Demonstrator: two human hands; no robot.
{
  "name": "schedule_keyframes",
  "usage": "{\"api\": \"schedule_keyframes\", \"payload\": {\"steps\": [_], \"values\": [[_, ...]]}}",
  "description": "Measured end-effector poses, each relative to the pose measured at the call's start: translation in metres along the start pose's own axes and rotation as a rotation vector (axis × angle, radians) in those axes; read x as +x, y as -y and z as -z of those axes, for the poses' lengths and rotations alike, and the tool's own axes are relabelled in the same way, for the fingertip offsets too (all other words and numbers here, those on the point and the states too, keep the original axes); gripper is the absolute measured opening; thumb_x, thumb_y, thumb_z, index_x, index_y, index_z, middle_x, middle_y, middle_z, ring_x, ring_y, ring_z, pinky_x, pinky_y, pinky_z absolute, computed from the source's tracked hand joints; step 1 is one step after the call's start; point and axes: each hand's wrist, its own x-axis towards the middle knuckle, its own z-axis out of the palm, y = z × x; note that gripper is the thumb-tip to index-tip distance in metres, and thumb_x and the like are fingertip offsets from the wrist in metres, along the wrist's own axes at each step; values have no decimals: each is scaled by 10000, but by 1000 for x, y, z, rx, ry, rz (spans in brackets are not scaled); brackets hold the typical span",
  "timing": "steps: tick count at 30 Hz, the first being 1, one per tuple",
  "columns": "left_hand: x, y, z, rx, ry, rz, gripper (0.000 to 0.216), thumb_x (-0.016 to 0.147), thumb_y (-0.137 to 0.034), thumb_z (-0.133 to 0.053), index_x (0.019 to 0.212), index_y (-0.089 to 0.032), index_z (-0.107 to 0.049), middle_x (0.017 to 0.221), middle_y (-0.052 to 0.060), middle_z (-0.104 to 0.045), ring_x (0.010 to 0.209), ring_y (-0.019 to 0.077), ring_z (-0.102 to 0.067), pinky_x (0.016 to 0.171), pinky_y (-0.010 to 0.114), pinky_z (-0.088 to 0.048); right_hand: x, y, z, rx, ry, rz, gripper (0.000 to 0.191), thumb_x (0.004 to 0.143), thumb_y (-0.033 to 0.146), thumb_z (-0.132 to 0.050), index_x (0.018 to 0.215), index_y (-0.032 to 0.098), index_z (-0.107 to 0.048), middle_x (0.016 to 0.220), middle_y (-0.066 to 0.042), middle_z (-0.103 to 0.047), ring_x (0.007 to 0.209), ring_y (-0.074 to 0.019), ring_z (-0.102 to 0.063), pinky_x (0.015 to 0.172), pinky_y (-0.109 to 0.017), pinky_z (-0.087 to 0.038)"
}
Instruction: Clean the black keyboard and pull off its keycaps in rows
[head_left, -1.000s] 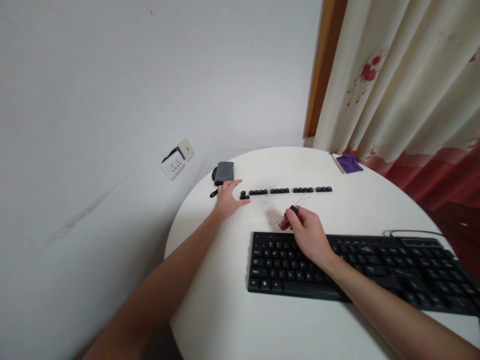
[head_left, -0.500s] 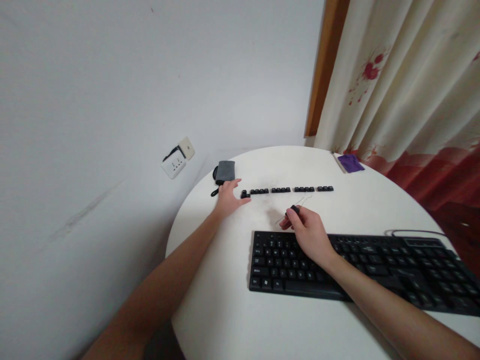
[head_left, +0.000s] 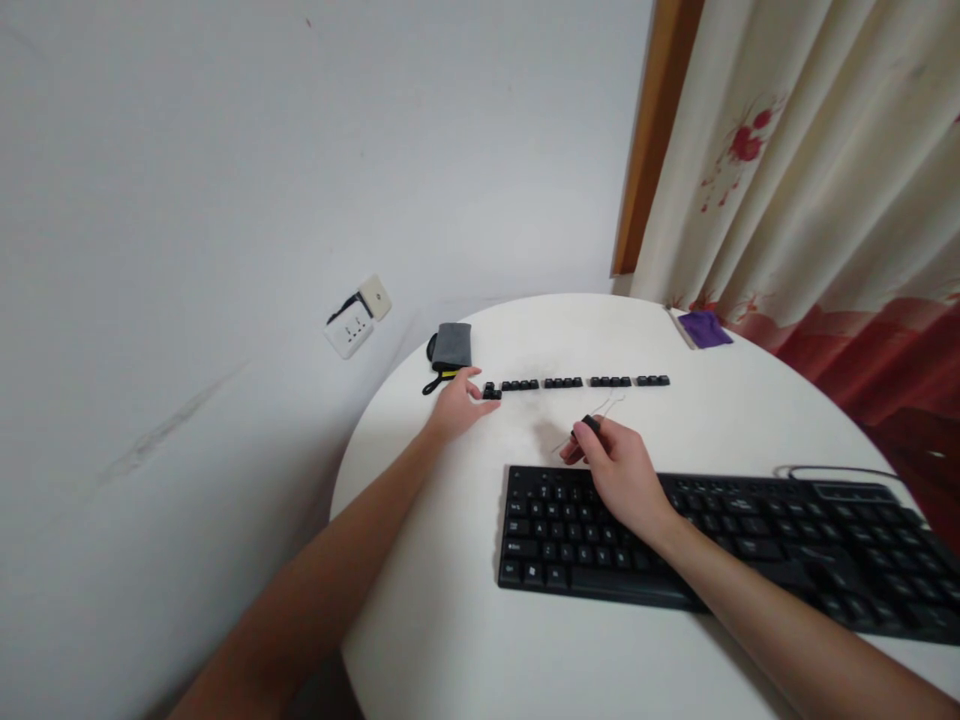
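My left hand [head_left: 454, 408] rests at the left end of a row of black keycaps. Thumb and forefinger are apart there, the thumb tip touching or almost touching the nearest keycap [head_left: 492, 394]; whether it presses on it I cannot tell. In my right hand [head_left: 619, 465] is a wire keycap puller [head_left: 591, 423], its dark body pinched between thumb and fingers and thin wires sticking out on both sides. That hand hovers over the rear edge of a black keyboard [head_left: 600, 578], covering some of its upper keys.
Several keycap groups [head_left: 563, 382] stretch across the white table [head_left: 420, 610]. At the back left lie a grey folded cloth or pouch [head_left: 452, 345] and a black looped item [head_left: 433, 385]. A purple cloth [head_left: 703, 329] sits at the far right. The wall [head_left: 187, 250] borders the left side.
My left thumb and forefinger have come a little closer together beside the end keycaps. The right hand with the keycap puller stays nearly where it was.
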Motion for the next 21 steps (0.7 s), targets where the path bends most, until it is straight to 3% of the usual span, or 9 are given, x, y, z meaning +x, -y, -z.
{"api": "schedule_keyframes", "payload": {"steps": [21], "values": [[-2, -5, -2, 23, -9, 12, 582, 724, -375, -757, 1243, -212, -551, 844, -9, -633, 811, 196, -613, 736, 309, -436, -1, 2, 0, -14, 11, 7, 394, 964, 456, -484, 747, 179, -659, 726, -54, -718, 691, -182, -669, 716, -306, -486]]}}
